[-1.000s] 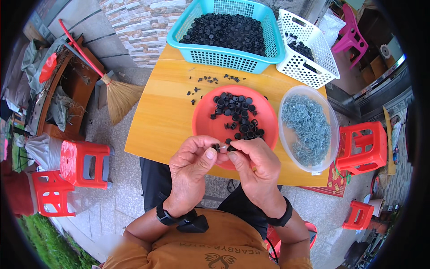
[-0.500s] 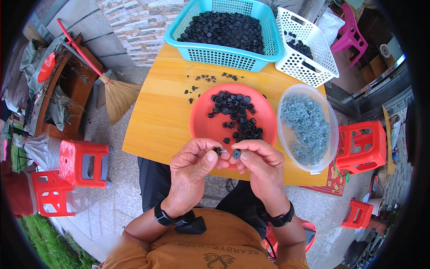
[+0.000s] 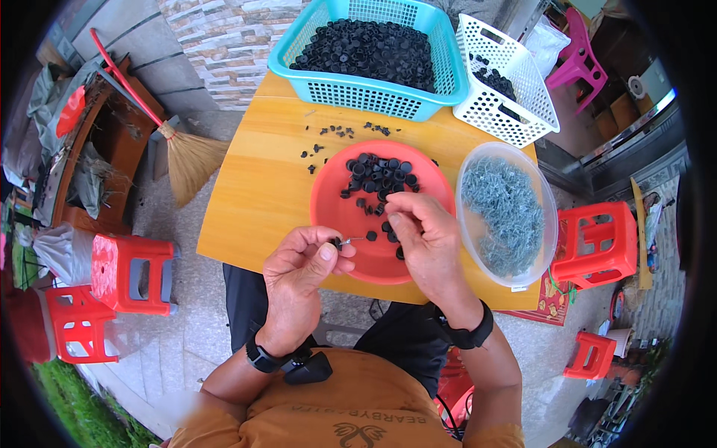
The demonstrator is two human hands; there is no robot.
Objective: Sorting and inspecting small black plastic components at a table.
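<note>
My left hand (image 3: 299,269) is at the near left rim of a round red plate (image 3: 326,205). Its thumb and fingers pinch a small black plastic part with a metal spring (image 3: 345,242), whose thin wire end points right. My right hand (image 3: 426,239) is over the plate's right half, thumb and fingers drawn together at the black plastic caps (image 3: 385,172). Whatever is between its fingertips is hidden. Several caps lie heaped on the plate, and a lone one (image 3: 371,235) rests between my hands.
Behind the plate stand a turquoise basket (image 3: 366,98) and a white basket (image 3: 497,118), both holding black parts. A clear tub of metal springs (image 3: 504,213) sits right. Tiny black pieces (image 3: 340,132) are scattered on the wooden table (image 3: 258,164). Red stools (image 3: 597,243) flank it.
My right hand has left its place beside the left hand and moved up over the caps, without the black part it held. My left hand has shifted slightly left, still pinching its part.
</note>
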